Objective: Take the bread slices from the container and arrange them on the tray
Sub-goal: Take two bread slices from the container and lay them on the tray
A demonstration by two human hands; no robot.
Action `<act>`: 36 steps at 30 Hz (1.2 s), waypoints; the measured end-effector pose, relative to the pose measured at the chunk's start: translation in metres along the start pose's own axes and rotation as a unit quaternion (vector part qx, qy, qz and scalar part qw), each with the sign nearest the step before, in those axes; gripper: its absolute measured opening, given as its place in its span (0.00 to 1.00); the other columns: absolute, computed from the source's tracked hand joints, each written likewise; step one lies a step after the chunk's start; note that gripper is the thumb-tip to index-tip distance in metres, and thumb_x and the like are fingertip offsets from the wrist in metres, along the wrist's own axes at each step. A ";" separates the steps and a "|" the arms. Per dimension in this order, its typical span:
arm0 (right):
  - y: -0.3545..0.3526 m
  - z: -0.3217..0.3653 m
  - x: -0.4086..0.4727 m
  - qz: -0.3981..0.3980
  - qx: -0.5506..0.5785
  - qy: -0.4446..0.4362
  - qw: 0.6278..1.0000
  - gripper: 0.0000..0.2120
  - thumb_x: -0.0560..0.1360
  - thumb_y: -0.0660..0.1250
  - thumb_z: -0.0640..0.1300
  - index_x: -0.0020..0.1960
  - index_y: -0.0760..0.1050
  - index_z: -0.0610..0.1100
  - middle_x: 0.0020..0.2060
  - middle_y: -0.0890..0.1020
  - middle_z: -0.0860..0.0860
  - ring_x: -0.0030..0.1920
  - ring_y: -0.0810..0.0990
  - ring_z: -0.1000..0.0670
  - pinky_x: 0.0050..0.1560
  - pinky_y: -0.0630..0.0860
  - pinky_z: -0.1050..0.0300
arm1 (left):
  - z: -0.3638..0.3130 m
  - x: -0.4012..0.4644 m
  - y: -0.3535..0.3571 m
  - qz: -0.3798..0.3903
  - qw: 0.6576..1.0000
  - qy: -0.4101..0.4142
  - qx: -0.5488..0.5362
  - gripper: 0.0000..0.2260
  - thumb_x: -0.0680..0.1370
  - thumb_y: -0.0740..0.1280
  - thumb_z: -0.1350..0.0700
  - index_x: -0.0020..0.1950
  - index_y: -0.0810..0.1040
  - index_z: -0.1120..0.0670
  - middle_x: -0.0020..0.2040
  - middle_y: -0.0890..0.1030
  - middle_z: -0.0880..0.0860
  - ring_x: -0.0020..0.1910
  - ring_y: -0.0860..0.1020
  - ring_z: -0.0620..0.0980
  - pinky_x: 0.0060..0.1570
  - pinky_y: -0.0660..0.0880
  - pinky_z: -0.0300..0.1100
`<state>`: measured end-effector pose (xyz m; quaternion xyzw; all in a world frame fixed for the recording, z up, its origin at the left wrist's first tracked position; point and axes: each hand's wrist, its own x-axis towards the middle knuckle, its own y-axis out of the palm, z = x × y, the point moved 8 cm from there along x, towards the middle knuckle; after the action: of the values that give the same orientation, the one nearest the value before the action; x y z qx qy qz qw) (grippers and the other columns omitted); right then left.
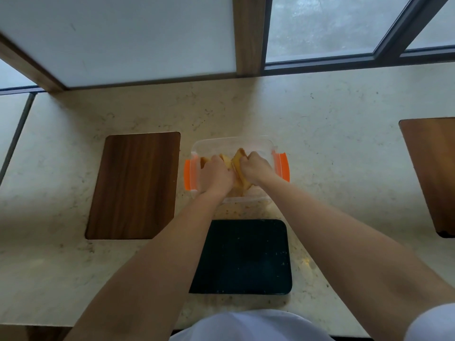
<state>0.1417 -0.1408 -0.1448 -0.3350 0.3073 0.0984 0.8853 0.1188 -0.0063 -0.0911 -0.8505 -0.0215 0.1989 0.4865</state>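
A clear plastic container with orange side clips stands on the counter past the black tray. Both my hands reach inside it. My left hand curls around yellow bread slices on the left. My right hand grips a slice standing on edge at the middle. My hands hide most of the bread. The tray, nearest to me, carries only crumbs.
A dark wooden board lies left of the container. Another wooden board lies at the far right edge. The marble counter runs back to a window frame.
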 end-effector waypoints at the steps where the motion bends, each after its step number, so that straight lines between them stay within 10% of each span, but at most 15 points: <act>1: 0.001 -0.001 0.000 0.003 -0.013 -0.002 1.000 0.29 0.83 0.53 0.55 0.78 0.58 0.40 0.65 0.77 0.41 0.50 0.76 0.46 0.38 0.72 0.56 | -0.001 0.000 0.000 0.004 1.000 0.002 0.002 0.04 0.79 0.65 0.53 0.47 0.73 0.52 0.37 0.78 0.48 0.34 0.75 0.45 0.32 0.69 0.40; 7: 0.002 0.001 0.001 0.014 -0.103 -0.004 0.995 0.17 0.81 0.60 0.38 0.69 0.66 0.39 0.45 0.77 0.46 0.42 0.79 0.47 0.35 0.78 0.56 | -0.004 -0.003 -0.005 0.026 1.000 -0.001 -0.016 0.07 0.77 0.64 0.58 0.39 0.74 0.53 0.33 0.77 0.50 0.34 0.77 0.49 0.31 0.70 0.41; 15: -0.029 0.028 -0.025 -0.034 -0.110 -0.040 0.993 0.07 0.80 0.62 0.43 0.56 0.73 0.43 0.44 0.78 0.47 0.43 0.80 0.46 0.42 0.84 0.50 | -0.021 -0.018 -0.043 -0.030 0.996 0.056 -0.056 0.02 0.76 0.65 0.53 0.48 0.75 0.48 0.35 0.78 0.45 0.32 0.76 0.43 0.30 0.65 0.36; 21: -0.068 0.050 -0.089 -0.088 0.003 -0.127 0.988 0.06 0.76 0.62 0.44 0.53 0.69 0.48 0.42 0.77 0.53 0.41 0.78 0.52 0.38 0.79 0.56 | -0.021 -0.053 -0.085 -0.085 0.983 0.102 -0.125 0.17 0.76 0.69 0.52 0.65 0.76 0.52 0.46 0.81 0.44 0.37 0.79 0.39 0.34 0.72 0.33; 26: -0.084 0.052 -0.152 -0.091 0.088 -0.187 0.974 0.07 0.79 0.62 0.44 0.57 0.72 0.47 0.45 0.78 0.54 0.44 0.78 0.55 0.38 0.73 0.60 | -0.006 -0.100 -0.119 -0.108 0.958 0.130 -0.230 0.12 0.77 0.68 0.54 0.60 0.79 0.49 0.42 0.79 0.36 0.42 0.79 0.30 0.35 0.75 0.26; 31: -0.081 0.031 -0.191 -0.028 0.177 -0.165 0.970 0.12 0.78 0.61 0.45 0.59 0.76 0.45 0.53 0.81 0.49 0.53 0.80 0.48 0.49 0.78 0.50 | 0.046 -0.128 -0.105 -0.003 0.945 0.019 -0.327 0.06 0.77 0.65 0.54 0.53 0.77 0.49 0.48 0.81 0.49 0.41 0.80 0.43 0.36 0.77 0.38; 36: -0.029 -0.021 -0.203 0.035 0.187 -0.089 0.978 0.08 0.80 0.62 0.43 0.57 0.76 0.48 0.55 0.81 0.49 0.55 0.80 0.49 0.59 0.78 0.44 | 0.142 -0.172 -0.033 0.119 0.832 -0.200 -0.503 0.14 0.78 0.62 0.59 0.64 0.73 0.57 0.56 0.78 0.58 0.52 0.79 0.56 0.38 0.80 0.47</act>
<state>-0.0187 -0.1699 -0.0182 -0.1427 0.2514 0.0999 0.9521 -0.0852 0.0881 -0.0729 -0.9153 -0.1138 0.3829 -0.0515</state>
